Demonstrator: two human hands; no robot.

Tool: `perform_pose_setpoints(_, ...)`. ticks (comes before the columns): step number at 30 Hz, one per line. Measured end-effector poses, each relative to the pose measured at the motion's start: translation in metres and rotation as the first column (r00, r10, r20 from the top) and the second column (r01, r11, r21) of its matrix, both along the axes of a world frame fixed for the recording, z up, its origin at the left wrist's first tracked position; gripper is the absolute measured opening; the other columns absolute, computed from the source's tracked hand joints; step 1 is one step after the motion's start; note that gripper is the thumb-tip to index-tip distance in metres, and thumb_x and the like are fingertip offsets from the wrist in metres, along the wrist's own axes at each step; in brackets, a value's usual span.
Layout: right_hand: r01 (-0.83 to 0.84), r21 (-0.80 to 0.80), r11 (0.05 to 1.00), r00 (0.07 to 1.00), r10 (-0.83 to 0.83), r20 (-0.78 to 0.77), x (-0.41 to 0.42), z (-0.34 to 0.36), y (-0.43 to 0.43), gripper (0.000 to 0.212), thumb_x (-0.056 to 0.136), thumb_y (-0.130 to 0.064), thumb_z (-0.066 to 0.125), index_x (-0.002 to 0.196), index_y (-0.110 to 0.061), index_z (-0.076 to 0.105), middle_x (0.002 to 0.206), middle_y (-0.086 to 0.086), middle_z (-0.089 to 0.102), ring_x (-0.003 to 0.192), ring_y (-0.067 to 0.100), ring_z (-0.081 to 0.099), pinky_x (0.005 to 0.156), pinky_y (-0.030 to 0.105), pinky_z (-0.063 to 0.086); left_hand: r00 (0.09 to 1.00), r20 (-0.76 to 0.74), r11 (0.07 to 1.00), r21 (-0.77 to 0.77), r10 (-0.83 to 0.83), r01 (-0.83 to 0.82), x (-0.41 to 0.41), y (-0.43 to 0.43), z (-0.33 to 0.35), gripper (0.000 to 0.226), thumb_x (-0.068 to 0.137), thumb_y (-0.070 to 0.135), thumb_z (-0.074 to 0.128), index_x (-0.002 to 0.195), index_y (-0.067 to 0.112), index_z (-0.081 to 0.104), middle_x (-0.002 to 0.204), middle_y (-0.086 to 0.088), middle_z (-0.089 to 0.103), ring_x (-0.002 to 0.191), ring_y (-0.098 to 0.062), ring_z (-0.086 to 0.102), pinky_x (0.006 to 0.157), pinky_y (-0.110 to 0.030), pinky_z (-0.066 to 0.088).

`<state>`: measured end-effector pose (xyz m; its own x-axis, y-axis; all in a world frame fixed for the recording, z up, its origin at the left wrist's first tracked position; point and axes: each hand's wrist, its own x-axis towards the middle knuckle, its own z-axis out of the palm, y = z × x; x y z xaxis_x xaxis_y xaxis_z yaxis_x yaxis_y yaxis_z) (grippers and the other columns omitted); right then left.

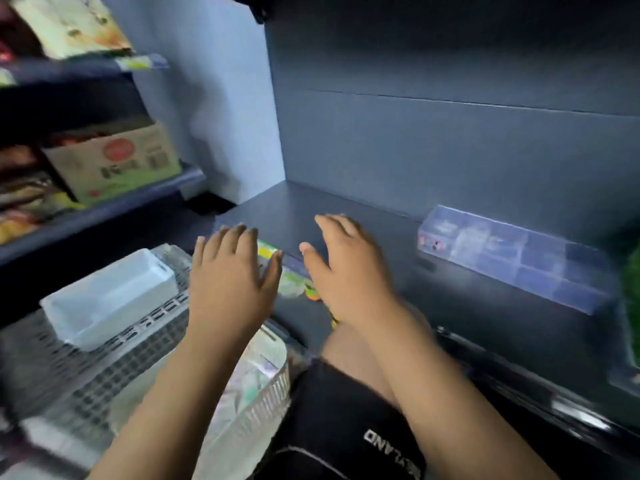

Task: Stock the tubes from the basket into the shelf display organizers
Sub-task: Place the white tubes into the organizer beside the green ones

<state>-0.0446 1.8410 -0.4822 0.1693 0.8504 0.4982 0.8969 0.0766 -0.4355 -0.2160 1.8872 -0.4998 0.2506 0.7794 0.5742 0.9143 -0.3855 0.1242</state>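
Contents of the basket [104,375] are blurred beyond telling.

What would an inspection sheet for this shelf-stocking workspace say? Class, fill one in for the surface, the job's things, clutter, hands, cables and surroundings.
Surface: dark shelf, with coloured labels on its front edge.
Job's things: clear organizer with compartments lies on the shelf at right; contents too blurred to tell. Basket below holds pale packets, too blurred to confirm as tubes.
Clutter: white tray rests on a grey crate, left of the basket.
Hands: left hand and right hand open, fingers spread, holding nothing, over the shelf's front edge.
Cables: nothing seen.
Surroundings: neighbouring shelves at left carry a cardboard box and packaged goods.
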Motion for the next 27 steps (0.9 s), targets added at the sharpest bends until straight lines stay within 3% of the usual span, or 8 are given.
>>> perform_pose_setpoints(6, -0.305, -0.173, 0.936, 0.947, 0.318, 0.047, -0.132, -0.063, 0.059, 0.038, 0.095, -0.037, 0.053, 0.122, -0.012, 0.062, 0.125, 0.007, 0.063, 0.119, 0.03, 0.055, 0.098, 0.042, 0.045, 0.962, -0.004, 0.952, -0.139, 0.274, -0.272, -0.124, 0.007, -0.063, 0.059, 0.095, 0.052, 0.045, 0.128, 0.007, 0.06, 0.131, -0.014, 0.064, 0.124, -0.037, 0.055, 0.111, -0.052, 0.037)
perform_pose_setpoints(12, -0.383, -0.564, 0.731, 0.89, 0.457, -0.011, -0.159, -0.156, 0.087, 0.037, 0.101, -0.036, 0.049, 0.131, -0.018, 0.057, 0.131, 0.004, 0.06, 0.117, 0.029, 0.055, 0.093, 0.042, 0.05, 0.899, -0.028, 0.819, -0.402, 0.436, -0.41, -0.182, 0.005, -0.144, 0.049, 0.099, 0.05, 0.044, 0.121, 0.01, 0.06, 0.12, -0.011, 0.067, 0.116, -0.036, 0.057, 0.107, -0.05, 0.042)
perform_pose_setpoints(15, -0.314, -0.691, 0.651, 0.92, 0.389, -0.053, -0.155, -0.19, 0.101, 0.031, 0.099, -0.038, 0.049, 0.121, -0.019, 0.059, 0.123, 0.004, 0.062, 0.108, 0.028, 0.058, 0.084, 0.039, 0.052, 0.886, -0.049, 0.739, -0.532, 0.461, -0.413, -0.189, 0.007, -0.189, 0.049, 0.1, 0.049, 0.049, 0.129, 0.011, 0.059, 0.128, -0.011, 0.065, 0.123, -0.035, 0.054, 0.11, -0.048, 0.039)
perform_pose_setpoints(19, -0.233, -0.82, 0.523, 0.96, 0.256, -0.109, -0.155, -0.229, 0.127, 0.03, 0.099, -0.036, 0.047, 0.119, -0.018, 0.059, 0.116, 0.003, 0.061, 0.094, 0.025, 0.055, 0.072, 0.033, 0.043, 0.863, -0.052, 0.571, -0.73, 0.502, -0.376, -0.191, 0.017, -0.248, 0.046, 0.101, 0.047, 0.047, 0.129, 0.012, 0.057, 0.134, -0.01, 0.061, 0.125, -0.034, 0.051, 0.107, -0.046, 0.042)
perform_pose_setpoints(24, -0.2, -0.916, 0.347, 0.98, 0.067, -0.189, -0.165, -0.284, 0.157, 0.021, 0.095, -0.023, 0.048, 0.105, -0.012, 0.064, 0.088, 0.003, 0.06, 0.072, 0.018, 0.058, 0.055, 0.026, 0.039, 0.84, -0.115, 0.365, -0.863, 0.531, -0.349, -0.195, 0.037, -0.319, 0.051, 0.1, 0.048, 0.049, 0.135, 0.011, 0.055, 0.137, -0.013, 0.058, 0.127, -0.036, 0.051, 0.106, -0.045, 0.044)
perform_pose_setpoints(27, -0.164, -0.954, 0.251, 0.984, -0.026, -0.176, -0.171, -0.322, 0.17, 0.026, 0.094, -0.023, 0.05, 0.109, -0.009, 0.065, 0.097, 0.01, 0.067, 0.072, 0.021, 0.063, 0.053, 0.025, 0.041, 0.823, -0.159, 0.243, -0.91, 0.545, -0.337, -0.195, 0.049, -0.352, 0.051, 0.099, 0.046, 0.051, 0.136, 0.01, 0.055, 0.137, -0.014, 0.058, 0.127, -0.037, 0.051, 0.105, -0.045, 0.045)
